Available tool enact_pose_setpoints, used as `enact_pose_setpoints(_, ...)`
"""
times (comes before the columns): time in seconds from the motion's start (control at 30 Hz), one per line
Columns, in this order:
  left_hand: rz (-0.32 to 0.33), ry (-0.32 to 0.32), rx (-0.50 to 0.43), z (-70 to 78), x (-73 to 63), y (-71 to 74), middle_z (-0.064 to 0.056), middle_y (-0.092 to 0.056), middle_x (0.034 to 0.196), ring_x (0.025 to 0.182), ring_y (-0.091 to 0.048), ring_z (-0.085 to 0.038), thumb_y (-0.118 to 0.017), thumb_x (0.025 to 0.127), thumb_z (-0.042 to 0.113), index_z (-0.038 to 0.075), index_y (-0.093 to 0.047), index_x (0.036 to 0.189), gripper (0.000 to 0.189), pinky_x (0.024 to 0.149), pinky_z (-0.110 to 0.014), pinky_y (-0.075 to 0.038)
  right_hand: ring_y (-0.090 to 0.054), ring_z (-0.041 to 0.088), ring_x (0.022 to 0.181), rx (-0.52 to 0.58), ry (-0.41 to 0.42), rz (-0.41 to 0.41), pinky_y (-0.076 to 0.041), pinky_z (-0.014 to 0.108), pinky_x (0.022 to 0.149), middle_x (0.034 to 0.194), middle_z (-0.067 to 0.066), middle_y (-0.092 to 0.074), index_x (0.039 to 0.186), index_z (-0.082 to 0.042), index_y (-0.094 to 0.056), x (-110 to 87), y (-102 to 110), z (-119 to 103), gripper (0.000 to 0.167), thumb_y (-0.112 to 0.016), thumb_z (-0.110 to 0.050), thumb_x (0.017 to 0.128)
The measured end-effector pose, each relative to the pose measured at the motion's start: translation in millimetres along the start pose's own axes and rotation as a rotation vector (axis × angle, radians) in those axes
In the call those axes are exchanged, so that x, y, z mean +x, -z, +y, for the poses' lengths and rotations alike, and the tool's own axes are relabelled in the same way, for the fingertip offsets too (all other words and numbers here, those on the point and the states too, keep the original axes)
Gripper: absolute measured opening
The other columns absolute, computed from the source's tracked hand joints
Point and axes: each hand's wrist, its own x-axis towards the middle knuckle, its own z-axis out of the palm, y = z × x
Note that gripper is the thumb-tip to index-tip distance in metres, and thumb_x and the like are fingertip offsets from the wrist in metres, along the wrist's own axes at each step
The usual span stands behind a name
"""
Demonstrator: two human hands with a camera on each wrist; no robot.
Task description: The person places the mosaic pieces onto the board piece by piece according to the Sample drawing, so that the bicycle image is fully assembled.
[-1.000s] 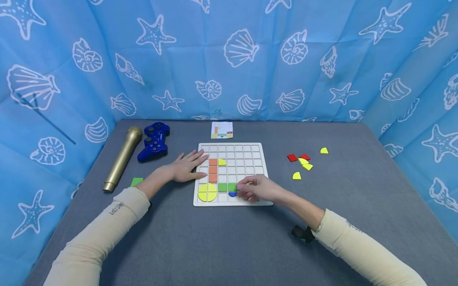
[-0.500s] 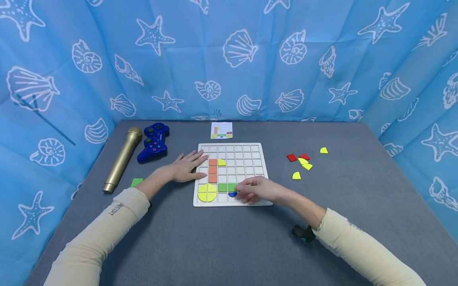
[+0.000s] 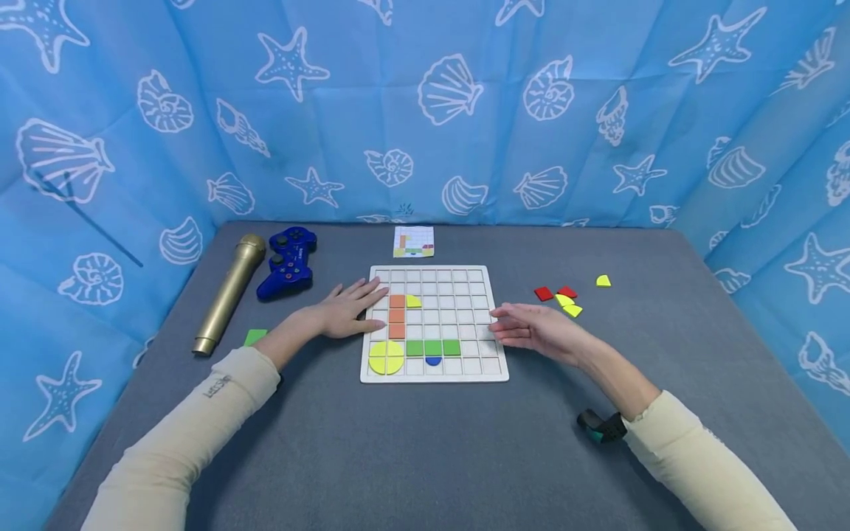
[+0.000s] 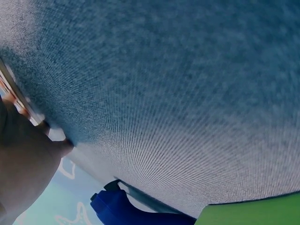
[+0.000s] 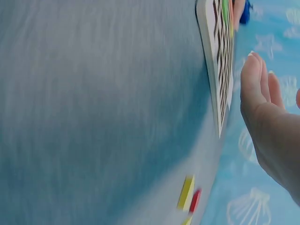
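Observation:
A white grid board (image 3: 458, 285) lies on the table. My left hand (image 3: 345, 310) rests on its left edge, fingers spread. Over the board's right edge is my right hand (image 3: 544, 332), its fingers nearly straight and, in the right wrist view, holding nothing visible. On the grid, a row of three green square tiles (image 3: 433, 348) sits above a blue half-round piece (image 3: 434, 361). Left of them, yellow quarter-round pieces (image 3: 394, 364) form a circle. Orange square tiles (image 3: 396, 316) make a column, with a yellow quarter-round piece (image 3: 413, 302) beside its top.
Red square pieces (image 3: 544, 293) and yellow quarter-round pieces (image 3: 572, 311) lie loose to the right. A printed pattern card (image 3: 413, 242) lies behind the board. At left are a gold microphone (image 3: 229, 295), a blue game controller (image 3: 289, 262) and a green piece (image 3: 255, 337).
My right hand has let go at the green row and moved right to the board's edge, uncovering the third green tile. The left hand has stayed in place.

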Motion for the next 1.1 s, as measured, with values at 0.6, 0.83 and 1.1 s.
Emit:
enact_pose_setpoints(0.6, -0.005, -0.006, 0.002, 0.6, 0.6, 1.4, -0.008, 0.002, 0.159, 0.143, 0.003, -0.031, -0.04, 0.096, 0.058, 0.02, -0.005, 0.155, 0.078, 0.108, -0.059, 0.001, -0.057, 0.015, 0.111, -0.253, 0.094, 0.239, -0.043, 0.032, 0.095, 0.137, 0.031, -0.042, 0.142, 0.009, -0.034, -7.6, 75, -2, 0.061, -0.04, -0.038, 0.103)
enact_pose_setpoints(0.83, -0.012, -0.008, 0.003, 0.0, 1.5, 1.1, -0.007, 0.002, 0.159, 0.143, 0.003, -0.031, -0.039, 0.097, 0.058, 0.02, -0.005, 0.155, 0.078, 0.109, -0.059, 0.001, -0.059, 0.017, 0.107, -0.36, 0.093, 0.274, -0.047, 0.026, 0.09, 0.13, 0.029, -0.049, 0.139, 0.008, -0.038, -8.5, 84, 7, 0.06, -0.046, -0.037, 0.101)
enact_pose_setpoints(1.1, -0.011, -0.002, -0.005, -1.8, 2.2, 0.7, -0.007, 0.002, 0.159, 0.144, 0.003, -0.03, -0.037, 0.095, 0.062, 0.02, -0.005, 0.155, 0.08, 0.109, -0.058, 0.001, -0.061, 0.021, 0.106, -0.485, 0.137, 0.238, -0.049, 0.026, 0.087, 0.124, 0.029, -0.054, 0.135, 0.009, -0.044, -12.3, 85, 12, 0.052, -0.05, -0.031, 0.101)
